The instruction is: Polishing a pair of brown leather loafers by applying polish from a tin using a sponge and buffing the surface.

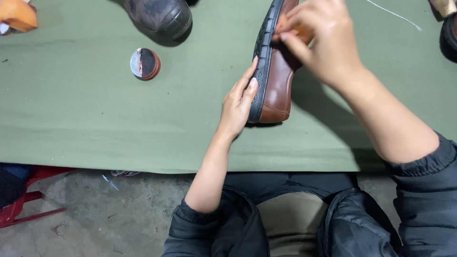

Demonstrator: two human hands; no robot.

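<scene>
A brown leather shoe (278,78) with a black patterned sole lies tipped on its side on the green tabletop (85,123), sole turned toward the person's left, heel end nearest the body. The left hand (238,107) sits against that sole from the left, fingers stretched along the black edge and steadying the shoe rather than wrapping around it. The right hand (321,40) is over the upper part of the shoe, fingers curled shut around a small orange-tan pad (301,32) pressed against the brown leather.

To the left of the shoe, well apart from it, a small round tin (145,63) with a brown rim rests on the tabletop. Beyond the tin, at the far edge, stands the toe of a dark worn shoe (159,18). An orange object (18,15) shows in the far left corner, and part of another dark shoe (449,35) at the right edge. A thin white thread (395,14) lies near it.
</scene>
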